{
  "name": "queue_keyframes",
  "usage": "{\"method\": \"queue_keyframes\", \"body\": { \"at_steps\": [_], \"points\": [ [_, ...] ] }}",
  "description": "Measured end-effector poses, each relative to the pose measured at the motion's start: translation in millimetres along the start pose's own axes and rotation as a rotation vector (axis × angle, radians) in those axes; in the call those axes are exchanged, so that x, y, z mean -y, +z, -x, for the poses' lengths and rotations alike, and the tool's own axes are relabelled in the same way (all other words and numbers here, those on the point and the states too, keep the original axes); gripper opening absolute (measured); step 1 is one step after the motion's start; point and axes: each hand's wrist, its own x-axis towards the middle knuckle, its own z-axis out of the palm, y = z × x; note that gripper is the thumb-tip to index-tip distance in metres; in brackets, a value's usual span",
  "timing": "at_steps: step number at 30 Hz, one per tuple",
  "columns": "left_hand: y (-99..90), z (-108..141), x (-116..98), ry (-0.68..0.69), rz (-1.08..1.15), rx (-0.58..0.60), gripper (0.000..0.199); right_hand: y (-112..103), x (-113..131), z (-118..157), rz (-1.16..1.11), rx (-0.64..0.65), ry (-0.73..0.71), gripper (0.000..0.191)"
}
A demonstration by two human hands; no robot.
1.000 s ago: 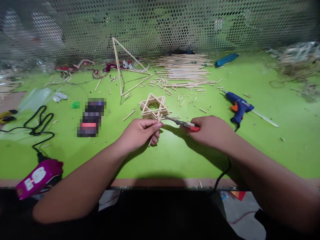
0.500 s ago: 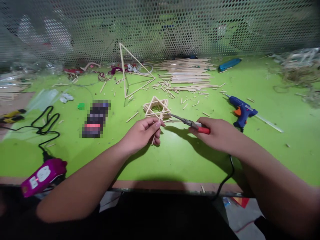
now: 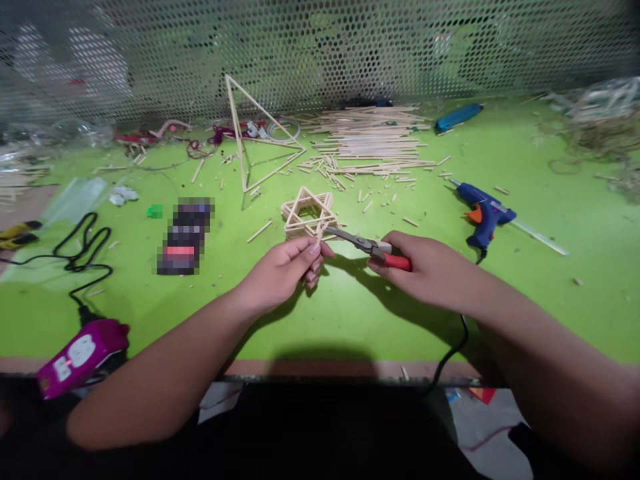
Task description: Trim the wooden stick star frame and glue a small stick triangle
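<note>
A green work surface (image 3: 165, 320) is backed along its far edge by a perforated metal screen (image 3: 320, 53). Near that edge, a large triangular stick frame (image 3: 235, 133) is placed, with a heap of wooden sticks (image 3: 370, 140) spread to its right. A blue glue gun (image 3: 485, 215) lies towards the right edge, and a magenta plug-in device (image 3: 83, 353) sits at the near left corner.

A small star-shaped stick frame (image 3: 305, 228) is set near the middle of the surface, just beyond the left hand (image 3: 277, 280). A thin wooden stick (image 3: 319, 233) is pinched by the left hand's closed fingers. The red-handled needle-nose pliers (image 3: 367, 245) are gripped by the closed fingers of the right hand (image 3: 430, 273).

Compared with the earlier frame, the pliers' tip has been brought closer to the stick, and it now sits just beside it. The white label on the magenta device is too small to read, and a blurred block (image 3: 185, 237) cannot be made out.
</note>
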Motion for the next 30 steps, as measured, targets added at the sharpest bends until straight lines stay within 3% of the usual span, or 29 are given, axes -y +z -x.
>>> {"method": "queue_keyframes", "body": {
  "at_steps": [6,10,19,26,30],
  "points": [
    [0.3,1.6,-3.9,-0.029,-0.049,0.006,0.032,1.3,0.1,-0.8,0.001,-0.031,-0.022,0.042],
    [0.4,2.2,-4.6,-0.045,-0.063,0.015,0.031,4.5,1.9,-3.8,0.079,-0.096,0.072,0.049],
    [-0.6,-1.9,1.4,-0.073,0.040,-0.022,0.031,1.8,3.7,-13.0,0.147,-0.087,0.234,0.037],
    [-3.8,-0.3,0.1,-0.068,0.109,-0.022,0.031,2.1,-11.8,-10.2,0.033,-0.104,0.037,0.028],
    [-3.2,-2.4,1.9,-0.074,0.107,0.015,0.034,3.4,-10.5,-5.2,0.032,-0.051,-0.001,0.023]
  ]
}}
